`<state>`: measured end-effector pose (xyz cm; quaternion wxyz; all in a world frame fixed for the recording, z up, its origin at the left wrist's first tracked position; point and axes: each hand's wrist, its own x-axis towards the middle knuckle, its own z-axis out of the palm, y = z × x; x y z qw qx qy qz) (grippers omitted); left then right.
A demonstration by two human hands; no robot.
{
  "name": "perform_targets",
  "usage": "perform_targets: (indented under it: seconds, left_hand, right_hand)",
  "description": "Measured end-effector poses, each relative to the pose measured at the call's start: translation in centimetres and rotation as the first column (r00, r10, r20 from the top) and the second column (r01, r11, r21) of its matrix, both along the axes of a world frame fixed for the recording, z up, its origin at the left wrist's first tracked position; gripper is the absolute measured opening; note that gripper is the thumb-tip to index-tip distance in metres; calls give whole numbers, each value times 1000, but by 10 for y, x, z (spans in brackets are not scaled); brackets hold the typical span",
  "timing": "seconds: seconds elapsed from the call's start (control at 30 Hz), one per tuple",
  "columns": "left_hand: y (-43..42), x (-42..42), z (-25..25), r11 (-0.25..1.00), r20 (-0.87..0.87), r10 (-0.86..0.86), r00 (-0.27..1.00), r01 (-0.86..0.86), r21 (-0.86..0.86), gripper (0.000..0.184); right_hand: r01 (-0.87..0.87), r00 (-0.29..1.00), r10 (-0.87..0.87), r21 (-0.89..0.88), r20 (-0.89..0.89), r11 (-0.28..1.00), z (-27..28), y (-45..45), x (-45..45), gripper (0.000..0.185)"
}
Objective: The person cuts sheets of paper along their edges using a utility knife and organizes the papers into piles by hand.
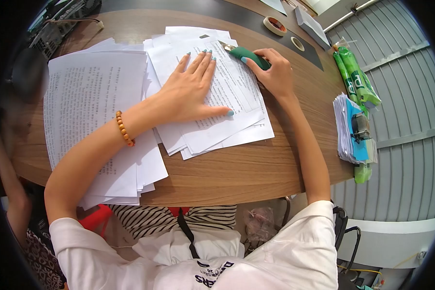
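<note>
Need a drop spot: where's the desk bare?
Bare: desk in front of centre papers, between printed pile and right arm; also between right arm and clipped stack. Crowded: left, under printed pile; centre, papers under left hand.

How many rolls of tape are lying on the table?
2: a larger tan, ring-shaped roll beyond the right hand, and a smaller cream, ring-shaped roll to its right. White printed papers may hide others.

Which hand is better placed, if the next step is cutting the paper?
Probably the right hand: it holds the green utility knife, its blade over the printed sheets, while the left hand lies spread on them.
</note>
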<state>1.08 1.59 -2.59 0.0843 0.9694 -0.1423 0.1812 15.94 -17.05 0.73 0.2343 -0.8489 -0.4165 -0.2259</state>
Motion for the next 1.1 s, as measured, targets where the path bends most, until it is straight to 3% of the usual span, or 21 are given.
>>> perform_targets:
  seconds: [0.1,0.2,0.37,0.43,0.47,0.53,0.57,0.63,0.73,0.83,0.9,1.1]
  left_hand:
    - [1,-1,0,1000,-20,-5,1000,5,-8,103]
    - [0,0,1,999,-30,10,999,-9,37,103]
    - [-3,0,4,1000,-18,24,1000,-24,-8,102]
    - [-2,7,5,994,220,-73,973,89,-65,93]
    - [-1,7,18,998,215,-47,975,54,-28,93]
    - [3,-2,57,960,198,-115,973,161,-230,81]
    - [9,-12,76,963,250,-62,966,124,-240,63]
    - [33,-51,119,986,212,78,974,-44,-164,45]
    - [65,-138,147,877,111,471,875,-478,45,40]
    - [82,-210,119,684,-37,729,684,-723,103,38]
    - [75,-237,95,638,-115,766,633,-770,13,46]
    - [70,-246,79,537,-324,758,566,-824,-181,39]
  right_hand:
    - [5,1000,-5,26,1,1000,-4,14,13,32]
    - [148,988,-152,85,41,985,-9,22,24,31]
    - [142,981,-170,246,97,959,-11,18,24,29]
    - [143,979,-179,291,101,946,-12,17,24,28]
    - [131,980,-167,286,106,949,-13,16,26,28]
    - [121,982,-156,277,107,953,-16,13,29,27]
    - [126,983,-157,270,97,955,-17,12,29,27]
    - [123,985,-153,305,75,944,-16,13,26,25]
    - [97,989,-125,300,74,949,-18,16,26,24]
    - [95,987,-126,280,97,955,-16,18,20,26]
    - [86,983,-116,203,140,975,-15,19,20,27]
    - [114,979,-142,186,143,976,-17,17,21,29]
